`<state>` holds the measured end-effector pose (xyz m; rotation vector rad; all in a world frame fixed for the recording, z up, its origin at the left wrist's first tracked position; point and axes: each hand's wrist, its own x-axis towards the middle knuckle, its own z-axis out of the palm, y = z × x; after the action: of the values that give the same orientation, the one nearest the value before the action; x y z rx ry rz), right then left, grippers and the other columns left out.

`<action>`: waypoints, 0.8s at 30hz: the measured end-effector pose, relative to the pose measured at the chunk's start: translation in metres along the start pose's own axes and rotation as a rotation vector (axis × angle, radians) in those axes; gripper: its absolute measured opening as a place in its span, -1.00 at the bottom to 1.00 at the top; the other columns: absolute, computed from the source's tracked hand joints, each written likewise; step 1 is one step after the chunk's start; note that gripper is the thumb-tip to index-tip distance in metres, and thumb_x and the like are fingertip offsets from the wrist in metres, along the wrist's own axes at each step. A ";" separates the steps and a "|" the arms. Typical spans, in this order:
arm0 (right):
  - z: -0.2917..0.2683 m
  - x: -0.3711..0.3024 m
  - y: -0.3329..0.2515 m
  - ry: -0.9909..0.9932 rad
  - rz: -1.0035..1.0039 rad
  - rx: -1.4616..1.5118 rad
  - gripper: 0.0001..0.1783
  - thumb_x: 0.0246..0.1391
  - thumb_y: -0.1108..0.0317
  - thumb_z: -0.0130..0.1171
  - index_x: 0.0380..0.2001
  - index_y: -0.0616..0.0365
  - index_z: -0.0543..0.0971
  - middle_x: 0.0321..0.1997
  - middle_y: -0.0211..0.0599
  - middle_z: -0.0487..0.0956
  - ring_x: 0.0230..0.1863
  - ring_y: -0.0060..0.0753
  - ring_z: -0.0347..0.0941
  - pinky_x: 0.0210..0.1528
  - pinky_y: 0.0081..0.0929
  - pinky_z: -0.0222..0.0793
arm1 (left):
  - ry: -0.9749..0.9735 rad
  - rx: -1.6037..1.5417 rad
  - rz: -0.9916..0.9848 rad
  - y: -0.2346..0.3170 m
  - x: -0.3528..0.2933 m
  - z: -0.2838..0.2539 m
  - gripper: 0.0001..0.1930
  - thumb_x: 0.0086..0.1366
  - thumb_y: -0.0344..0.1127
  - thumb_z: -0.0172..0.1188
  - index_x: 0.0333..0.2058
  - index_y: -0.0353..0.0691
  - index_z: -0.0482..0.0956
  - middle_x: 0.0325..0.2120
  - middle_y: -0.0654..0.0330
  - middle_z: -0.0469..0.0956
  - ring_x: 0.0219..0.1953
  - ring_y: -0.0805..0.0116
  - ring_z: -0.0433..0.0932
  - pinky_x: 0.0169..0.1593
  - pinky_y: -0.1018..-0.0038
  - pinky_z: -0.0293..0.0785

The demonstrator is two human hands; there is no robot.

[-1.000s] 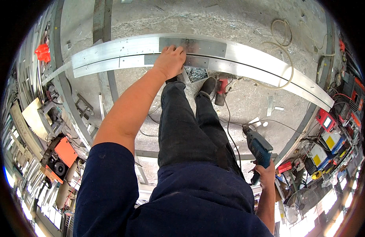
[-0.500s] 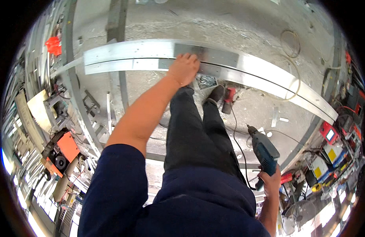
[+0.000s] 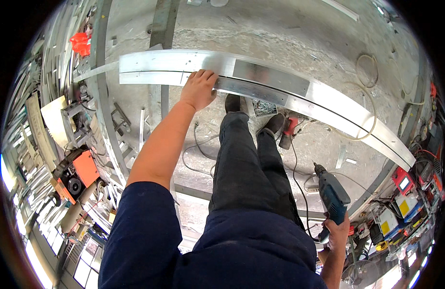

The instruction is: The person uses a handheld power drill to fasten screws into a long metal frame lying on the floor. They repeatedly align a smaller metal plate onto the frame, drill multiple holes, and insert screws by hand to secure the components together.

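Blue drill [image 3: 334,195], one, gripped in right hand [image 3: 337,231]; left hand [image 3: 199,89] half-curled on silvery metalwork [image 3: 323,97], grip unclear; two shoes [image 3: 274,124].

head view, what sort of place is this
Probably a metalworking shop: a power drill in the right hand, a long silvery metal piece under the left hand, and a pile of small metal fasteners.

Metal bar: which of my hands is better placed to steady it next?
Left, most likely: the left hand is on the metal bar, while the right hand grips the drill, apart from the bar.
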<state>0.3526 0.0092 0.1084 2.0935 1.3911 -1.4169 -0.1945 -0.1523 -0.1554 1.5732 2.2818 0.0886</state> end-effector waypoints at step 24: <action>0.012 0.005 -0.015 -0.038 0.033 0.004 -0.46 -0.20 0.49 0.26 -0.02 0.24 0.51 -0.24 -0.30 0.63 -0.28 -0.44 0.54 -0.18 -0.47 0.46 | -0.073 0.175 0.256 -0.020 0.012 -0.004 -0.57 0.11 -0.20 0.33 -0.04 -0.24 0.60 -0.07 0.17 0.53 0.03 0.10 0.52 0.25 0.22 0.39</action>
<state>0.3335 0.0120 0.1032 2.0716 1.3345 -1.4405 -0.2170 -0.1481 -0.1594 1.9196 2.0697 -0.1042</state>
